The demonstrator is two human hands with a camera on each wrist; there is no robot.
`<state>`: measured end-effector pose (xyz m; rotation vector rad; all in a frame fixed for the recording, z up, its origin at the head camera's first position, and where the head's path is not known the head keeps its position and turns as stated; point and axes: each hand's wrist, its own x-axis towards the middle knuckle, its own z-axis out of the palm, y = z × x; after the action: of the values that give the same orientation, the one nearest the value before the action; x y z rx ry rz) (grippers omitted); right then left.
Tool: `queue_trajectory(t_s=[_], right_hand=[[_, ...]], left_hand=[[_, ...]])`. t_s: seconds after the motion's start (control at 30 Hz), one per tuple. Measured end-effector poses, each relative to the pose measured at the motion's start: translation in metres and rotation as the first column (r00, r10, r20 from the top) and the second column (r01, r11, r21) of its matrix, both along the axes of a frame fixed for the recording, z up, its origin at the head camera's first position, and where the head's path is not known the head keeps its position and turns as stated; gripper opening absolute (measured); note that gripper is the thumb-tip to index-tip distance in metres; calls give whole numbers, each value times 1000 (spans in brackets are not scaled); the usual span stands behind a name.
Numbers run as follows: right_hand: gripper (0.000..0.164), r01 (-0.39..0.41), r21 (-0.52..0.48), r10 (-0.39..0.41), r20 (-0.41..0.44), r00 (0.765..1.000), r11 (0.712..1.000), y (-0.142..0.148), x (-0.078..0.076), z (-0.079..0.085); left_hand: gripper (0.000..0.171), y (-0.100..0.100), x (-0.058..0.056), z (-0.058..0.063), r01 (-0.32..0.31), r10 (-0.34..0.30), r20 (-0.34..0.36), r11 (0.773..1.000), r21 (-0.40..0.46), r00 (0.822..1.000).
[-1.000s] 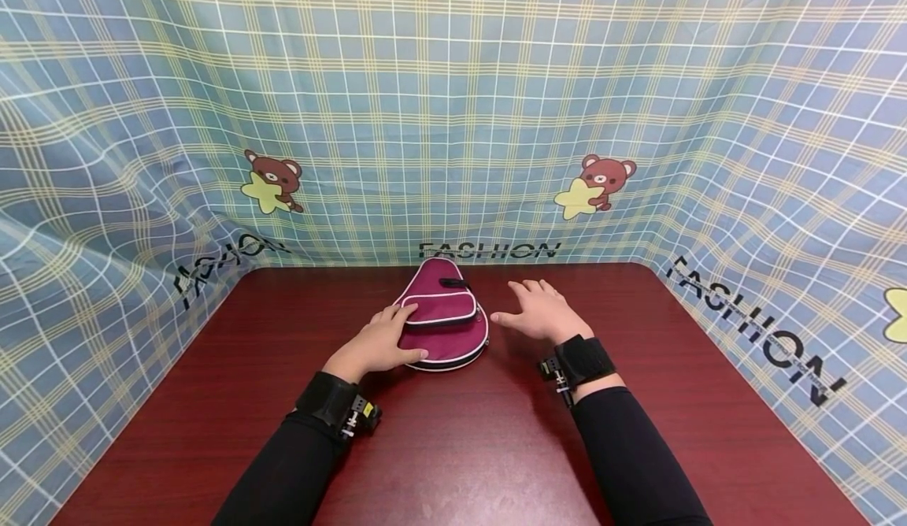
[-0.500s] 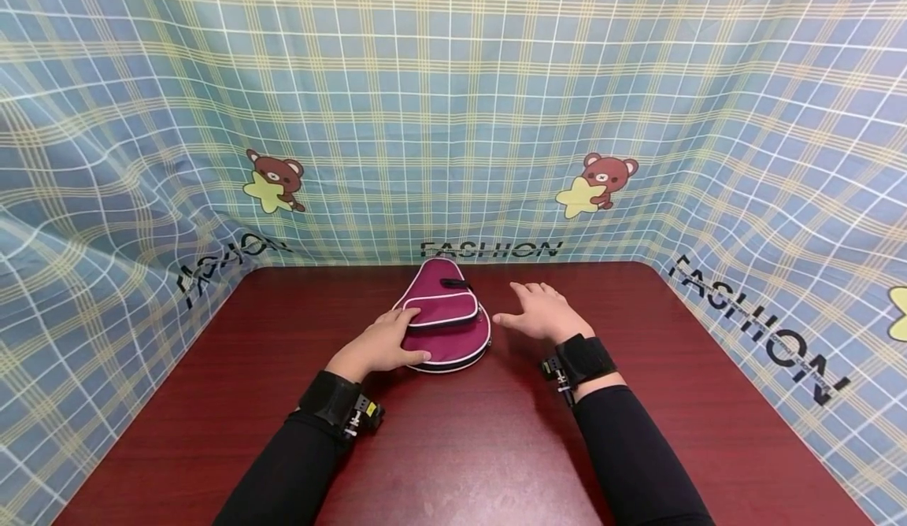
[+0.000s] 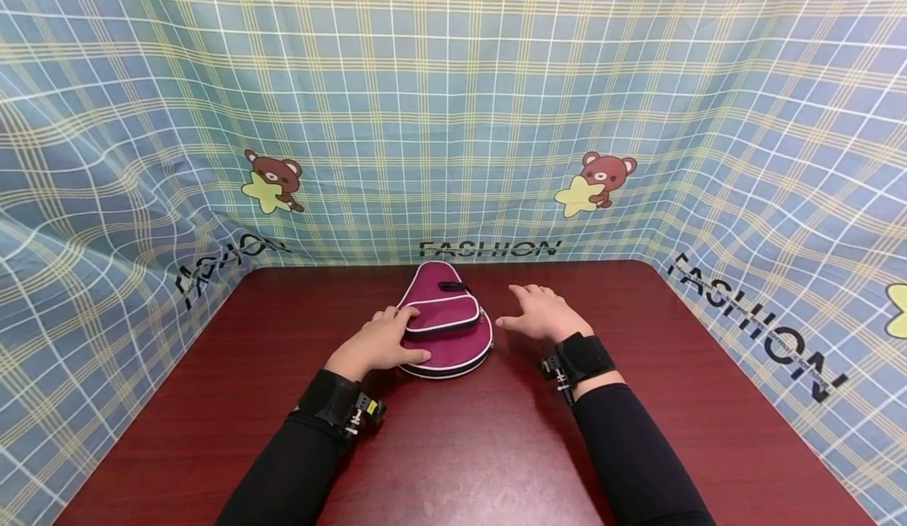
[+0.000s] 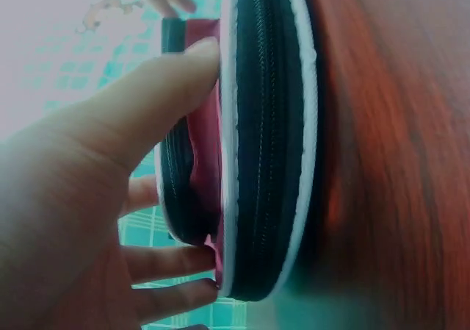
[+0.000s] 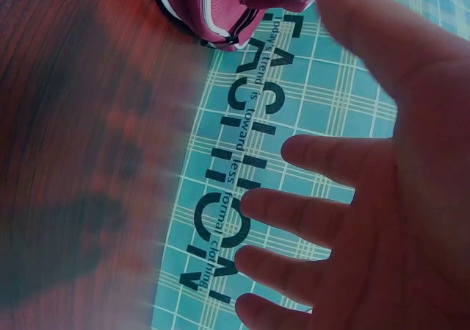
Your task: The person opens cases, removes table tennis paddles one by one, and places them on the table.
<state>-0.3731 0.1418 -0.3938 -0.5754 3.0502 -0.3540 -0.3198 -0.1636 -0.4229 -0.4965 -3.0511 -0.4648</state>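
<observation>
A magenta table tennis paddle case point(image 3: 449, 350) with white piping lies flat on the dark red table, its narrow end pointing away from me. A zipped pocket point(image 3: 442, 313) sits on its upper face. My left hand point(image 3: 375, 342) rests on the case's left side with fingers spread. In the left wrist view, the left thumb point(image 4: 158, 95) lies over the case's face, above the black zipped side point(image 4: 261, 139). To the right of the case, and apart from it, my right hand point(image 3: 542, 313) is held over the table, its fingers extended and holding nothing.
The red-brown table point(image 3: 453, 463) ends at a blue checked cloth point(image 3: 453, 116) that hangs behind it and along both sides. Bears and the word FASHION are printed on the cloth. A camera strap point(image 3: 584, 359) sits on each wrist.
The paddle case has slid slightly toward me under my left hand. My left fingers have shifted very little. The right hand has hardly moved.
</observation>
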Motion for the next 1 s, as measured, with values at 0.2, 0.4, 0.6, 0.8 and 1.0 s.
queue_trajectory(t_s=[0.2,0.4,0.6,0.8,1.0], right_hand=[[79,10,-4,-10,6,1000,1000,0,-1,2],[76,-8,8,8,27,1000,1000,-1,1,-1],[73,0,7,0,26,1000,1000,2,1,-3],[73,-6,12,6,38,999,1000,2,2,-3],[73,1,10,-2,45,999,1000,1,3,-3]], left_hand=[[94,-5,-9,-4,45,-44,-19,996,73,999],[92,-7,-7,-11,73,-82,54,987,143,995],[93,0,-6,-14,49,-51,27,996,76,998],[97,5,-1,-11,34,-34,5,999,6,999],[104,6,1,-9,37,-37,-35,999,-6,999]])
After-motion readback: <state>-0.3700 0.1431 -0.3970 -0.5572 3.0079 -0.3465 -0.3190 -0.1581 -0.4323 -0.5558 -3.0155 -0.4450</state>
